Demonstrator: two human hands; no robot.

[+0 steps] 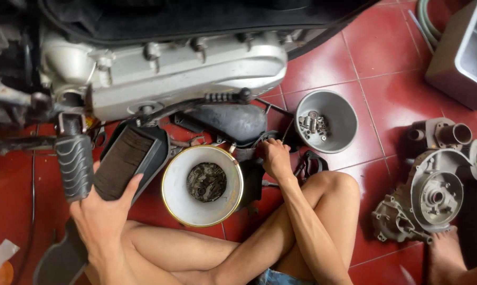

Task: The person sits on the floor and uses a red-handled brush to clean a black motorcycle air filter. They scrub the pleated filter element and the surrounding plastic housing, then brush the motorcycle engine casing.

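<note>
Matt silver metal is covering the engine case (196,74); the red floor tiles (386,58) are shining glossy; the footpeg (74,166) is wearing ribbed rubber.

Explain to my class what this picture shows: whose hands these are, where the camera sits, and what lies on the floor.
The camera is worn on the person's head, looking down at crossed bare legs on a red tiled floor. The left hand holds a black air-filter box with a dark ribbed filter. The right hand touches black parts beneath a silver engine cover. A white bowl of dark metal parts, a grey bowl of bolts and a bare aluminium engine casing lie nearby.
</note>
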